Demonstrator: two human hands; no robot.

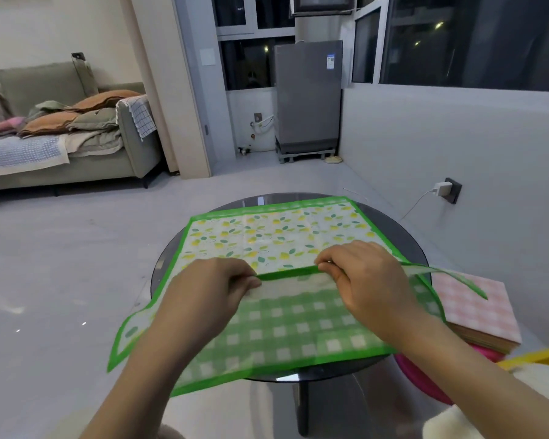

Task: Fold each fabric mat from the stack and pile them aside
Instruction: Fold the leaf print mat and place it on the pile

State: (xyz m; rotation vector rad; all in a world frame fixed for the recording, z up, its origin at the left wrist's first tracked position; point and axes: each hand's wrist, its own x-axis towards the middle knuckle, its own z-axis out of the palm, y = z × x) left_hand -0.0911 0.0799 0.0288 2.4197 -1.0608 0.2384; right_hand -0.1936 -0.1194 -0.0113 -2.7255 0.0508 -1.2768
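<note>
Two hands work one green-bordered mat (276,236) spread over the round dark glass worktop (403,236). The left hand (210,289) reaches in from the lower left, knuckles up, its grip pinched on the mat's near green hem. The right hand (362,280) comes in from the lower right, fingers curled under, its grip clenched on the same hem just beside the left. Between them the hem is lifted and turned toward the far side, so the gingham underside faces up near the person while the lemon-and-leaf face lies flat beyond.

The fingertips of both hands are tucked beneath the fabric and cannot be seen. The raised part of the mat is blurred, and its near left corner hangs off the worktop edge. At the right, a stack of mats (479,315) with a pink checked one on top sits on a pink seat (425,384); how many it holds cannot be counted. A pale sleeve (450,423) is cut off at the lower right.
</note>
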